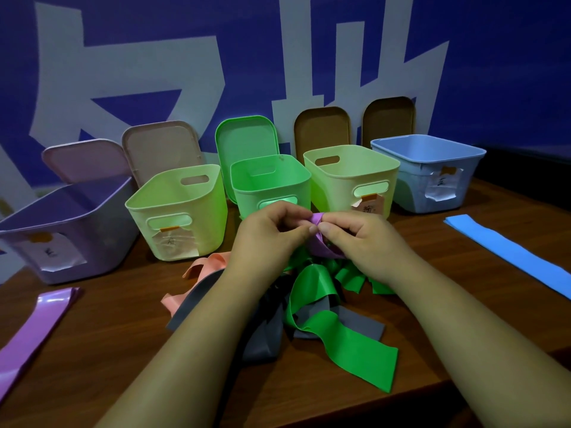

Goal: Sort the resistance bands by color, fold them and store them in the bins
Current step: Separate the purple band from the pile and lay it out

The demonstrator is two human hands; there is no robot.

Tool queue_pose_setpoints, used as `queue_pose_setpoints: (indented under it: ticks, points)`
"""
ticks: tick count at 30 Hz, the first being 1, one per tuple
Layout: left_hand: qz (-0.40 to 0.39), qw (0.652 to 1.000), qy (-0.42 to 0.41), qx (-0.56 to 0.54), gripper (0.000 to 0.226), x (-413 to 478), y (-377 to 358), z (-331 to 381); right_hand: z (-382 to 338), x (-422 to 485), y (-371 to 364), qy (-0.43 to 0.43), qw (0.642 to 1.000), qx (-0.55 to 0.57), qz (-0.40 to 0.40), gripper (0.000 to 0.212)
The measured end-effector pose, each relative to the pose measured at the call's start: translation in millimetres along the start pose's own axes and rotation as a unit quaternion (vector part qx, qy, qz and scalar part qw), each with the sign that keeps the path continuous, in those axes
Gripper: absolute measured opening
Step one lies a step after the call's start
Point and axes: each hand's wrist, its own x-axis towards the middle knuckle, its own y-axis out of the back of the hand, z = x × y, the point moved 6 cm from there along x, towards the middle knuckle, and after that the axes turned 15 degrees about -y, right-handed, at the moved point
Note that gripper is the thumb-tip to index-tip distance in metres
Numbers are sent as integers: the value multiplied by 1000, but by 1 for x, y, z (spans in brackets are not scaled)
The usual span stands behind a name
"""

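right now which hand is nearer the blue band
Right. The right hand is left of the blue band; the left hand is farther left. Both pinch a purple band.

Smooth plastic bins (180, 211) stand on a wood-grain table (108, 350); the purple band (34, 329) looks glossy.

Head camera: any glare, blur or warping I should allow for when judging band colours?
Head view: dim, but band colours separate; a pale sheen streaks the flat purple rubber band at the left; wide-angle warp splays the lilac plastic bin and pale blue plastic bin outward; paper labels too soft to read; the left hand and right hand, gripping a crumpled purple band, are sharp.
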Motion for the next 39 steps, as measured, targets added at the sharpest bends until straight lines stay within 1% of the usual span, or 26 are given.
queue_pose_setpoints:
  ticks: [4, 7, 11, 14, 16, 20, 23, 26, 29, 35, 37, 39]
  points:
    - [10, 1000, 3, -1, 18, 0, -4, -2, 0, 0, 2, 9, 1000, 1, 1, 25]
    - [10, 999, -13, 28, 19, -1, -7, 3, 2, 1, 1, 11, 1000, -20, 9, 25]
    - [4, 993, -59, 100, 23, -3, -4, 15, 1, 1, 5, 28, 997, -56, 48, 24]
    - [25, 983, -86, 162, 28, -1, 3, 22, 3, 1, 9, 24, 993, -61, 94, 21]
    - [56, 975, -88, 194, 26, 0, 13, 23, 6, 1, 14, 7, 990, -59, 127, 16]
    - [147, 965, -59, 210, 24, 1, 45, 14, 14, 1, 34, -71, 980, -16, 184, 20]
    - [177, 946, -58, 266, 19, 0, 62, 12, 20, 0, 47, -107, 965, -2, 238, 20]
    - [215, 932, -40, 288, 18, -5, 79, 12, 26, -1, 53, -146, 951, 3, 271, 23]
    - [246, 920, -32, 303, 19, -7, 92, 13, 27, -3, 55, -155, 949, 28, 275, 28]
    - [199, 934, -58, 290, 18, -5, 72, 15, 26, -1, 49, -151, 953, 63, 253, 35]
    - [200, 935, -59, 287, 17, -5, 73, 14, 26, -1, 50, -152, 951, 94, 251, 36]
    - [214, 926, -69, 302, 18, -4, 80, 13, 26, -2, 52, -159, 947, 103, 260, 37]
